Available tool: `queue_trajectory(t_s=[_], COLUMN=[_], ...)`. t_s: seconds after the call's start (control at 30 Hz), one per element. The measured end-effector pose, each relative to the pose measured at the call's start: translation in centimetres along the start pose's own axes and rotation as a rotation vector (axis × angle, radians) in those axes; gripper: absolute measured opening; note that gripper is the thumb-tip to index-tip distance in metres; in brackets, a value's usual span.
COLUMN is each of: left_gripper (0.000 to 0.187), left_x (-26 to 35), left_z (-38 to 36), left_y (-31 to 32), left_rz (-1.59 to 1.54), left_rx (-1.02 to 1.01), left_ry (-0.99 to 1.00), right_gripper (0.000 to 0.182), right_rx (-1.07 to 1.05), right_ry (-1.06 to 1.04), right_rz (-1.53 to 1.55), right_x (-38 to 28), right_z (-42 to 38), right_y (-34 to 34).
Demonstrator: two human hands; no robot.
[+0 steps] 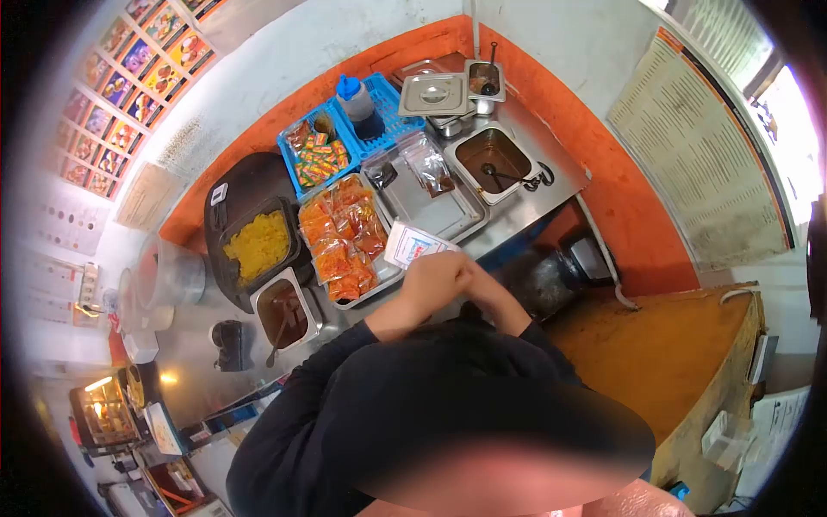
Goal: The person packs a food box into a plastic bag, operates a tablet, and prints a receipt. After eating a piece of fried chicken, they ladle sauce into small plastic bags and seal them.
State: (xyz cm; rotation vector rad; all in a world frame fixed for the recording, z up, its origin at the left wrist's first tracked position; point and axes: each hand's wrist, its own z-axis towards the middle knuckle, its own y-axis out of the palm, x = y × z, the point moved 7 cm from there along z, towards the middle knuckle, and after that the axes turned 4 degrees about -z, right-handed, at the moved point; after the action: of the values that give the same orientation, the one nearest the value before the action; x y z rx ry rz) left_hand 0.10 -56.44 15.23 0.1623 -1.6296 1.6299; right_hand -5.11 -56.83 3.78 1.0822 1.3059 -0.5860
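My left hand [437, 277] is closed, its fingers curled in beside my right hand [472, 277]. The two hands meet at the front edge of the steel counter. A white printed paper packet [417, 245] sticks out just beyond my left hand and overlaps the tray edge; the grip on it is hidden. The fingers of my right hand are mostly covered by the left. Just past the hands are a metal tray [413, 200] with small clear bags and, to its left, a tray of orange-filled bags [342, 237].
Behind stand blue baskets [388, 110] with sachets and a blue-capped bottle [354, 96]. A steel pan of brown sauce [493, 164] is at right. At left are yellow food [259, 246], a reddish sauce pan [284, 312] and a black container [229, 346]. A brown board [655, 362] lies right.
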Motion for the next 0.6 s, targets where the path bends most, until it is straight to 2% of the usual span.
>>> queue_trajectory(t_s=[0.1, 0.13, 0.17, 0.23, 0.27, 0.3, 0.37, 0.4, 0.47, 0.5, 0.57, 0.6], left_gripper=[0.014, 0.014, 0.014, 0.016, 0.013, 0.013, 0.021, 0.021, 0.032, 0.032, 0.035, 0.031], left_x=[-1.2, -1.5, -1.6, -1.2, -1.6, -2.0, -2.7, -4.5, -11.6, -12.3, -14.7, -13.6], left_z=[-0.2, -0.4, -0.6, -0.8, -1.2, -1.4, -2.6, -2.6, -4.1, -4.9, -4.8, -4.8], left_y=[-1.1, -1.5, -2.0, -3.6, -4.4, -5.5, -11.1, -11.2, -11.4, -12.0, -8.4, -9.1], left_rz=[0.061, 0.095, 0.085, 0.106, 0.078, 0.076, 0.171, 0.173, -0.309, -0.309, -1.138, -1.140], left_rx=[0.037, 0.056, 0.051, 0.015, 0.008, 0.016, 0.505, 0.502, 0.731, 0.733, 0.291, 0.284], left_ry=[-0.012, -0.021, -0.038, -0.030, -0.017, -0.018, 0.014, 0.014, -0.275, -0.277, -0.544, -0.488], right_gripper=[0.020, 0.020, 0.020, 0.021, 0.030, 0.030, 0.039, 0.047, 0.045, 0.044, 0.043, 0.041], right_rx=[-0.085, 0.018, 0.014, 0.148, 0.142, 0.137, 0.089, 0.049, 0.006, -0.038, -0.070, -0.098], right_ry=[-0.020, 0.063, 0.082, 0.024, -0.036, -0.036, -0.161, -0.080, 0.000, 0.072, 0.115, 0.160], right_rz=[0.048, 0.001, 0.004, 0.187, 0.177, 0.170, 0.270, 0.185, 0.204, 0.216, 0.245, 0.278], right_x=[-0.3, -0.2, -0.7, -2.4, -1.9, -2.9, -6.1, -5.3, -5.6, -5.5, -4.9, -4.3], right_z=[2.0, 2.3, 2.4, 2.8, 3.4, 3.6, 3.2, 3.6, 3.3, 3.2, 3.3, 3.3], right_y=[1.4, 1.3, 2.0, 2.6, 2.8, 3.1, 4.3, 4.2, 5.1, 5.7, 5.9, 6.3])
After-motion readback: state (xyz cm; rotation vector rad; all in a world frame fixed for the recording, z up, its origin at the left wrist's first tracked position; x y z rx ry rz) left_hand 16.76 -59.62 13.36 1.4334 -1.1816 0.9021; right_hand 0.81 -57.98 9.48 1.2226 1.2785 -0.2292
